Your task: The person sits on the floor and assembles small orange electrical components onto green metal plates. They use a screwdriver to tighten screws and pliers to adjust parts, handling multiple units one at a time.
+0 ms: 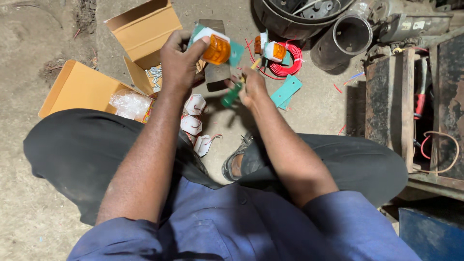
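The orange lamp (216, 48) is gripped tight by the left hand (180, 60) so the green screwdriver (232, 94), clasped in the right hand (251, 87), can reach it.

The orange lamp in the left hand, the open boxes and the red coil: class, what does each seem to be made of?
Orange lamp: probably moulded plastic, glossy and translucent with a ribbed lens. Open boxes: brown cardboard, matt, with folded flaps. Red coil: likely plastic-insulated wire, smooth and wound in loops; its core is not visible.
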Motion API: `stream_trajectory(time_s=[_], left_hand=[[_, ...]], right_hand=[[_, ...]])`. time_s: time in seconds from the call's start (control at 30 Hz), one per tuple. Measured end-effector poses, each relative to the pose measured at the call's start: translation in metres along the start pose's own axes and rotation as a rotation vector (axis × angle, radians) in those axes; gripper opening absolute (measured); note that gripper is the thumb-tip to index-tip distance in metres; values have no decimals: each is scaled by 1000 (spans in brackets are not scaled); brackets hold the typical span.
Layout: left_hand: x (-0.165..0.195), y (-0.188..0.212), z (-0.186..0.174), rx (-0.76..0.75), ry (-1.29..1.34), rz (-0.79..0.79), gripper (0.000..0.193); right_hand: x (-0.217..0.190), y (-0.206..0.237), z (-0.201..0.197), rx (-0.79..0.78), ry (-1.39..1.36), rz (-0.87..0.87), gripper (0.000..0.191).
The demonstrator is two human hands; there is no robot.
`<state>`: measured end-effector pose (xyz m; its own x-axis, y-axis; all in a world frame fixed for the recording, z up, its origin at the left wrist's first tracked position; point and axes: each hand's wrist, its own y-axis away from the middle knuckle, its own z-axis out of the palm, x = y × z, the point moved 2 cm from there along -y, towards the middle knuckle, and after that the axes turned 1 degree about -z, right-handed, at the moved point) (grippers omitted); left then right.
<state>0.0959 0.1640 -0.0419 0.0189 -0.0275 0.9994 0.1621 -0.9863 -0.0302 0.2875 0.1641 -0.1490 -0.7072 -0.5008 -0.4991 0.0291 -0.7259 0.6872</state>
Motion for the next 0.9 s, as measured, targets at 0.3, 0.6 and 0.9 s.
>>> stream_trajectory(time_s=[0.3,0.6,0.9], left_hand=[[-54,-2,-4,77,137,-157,38],[-51,7,8,-43,306,-420,57],[-69,8,8,-339,356,-432,28]], right_hand=[[-20,24,2,-290,782,-293,44],[-2,49,-11,-521,674,-47,40],[-14,39,-19,-437,399,17,32]])
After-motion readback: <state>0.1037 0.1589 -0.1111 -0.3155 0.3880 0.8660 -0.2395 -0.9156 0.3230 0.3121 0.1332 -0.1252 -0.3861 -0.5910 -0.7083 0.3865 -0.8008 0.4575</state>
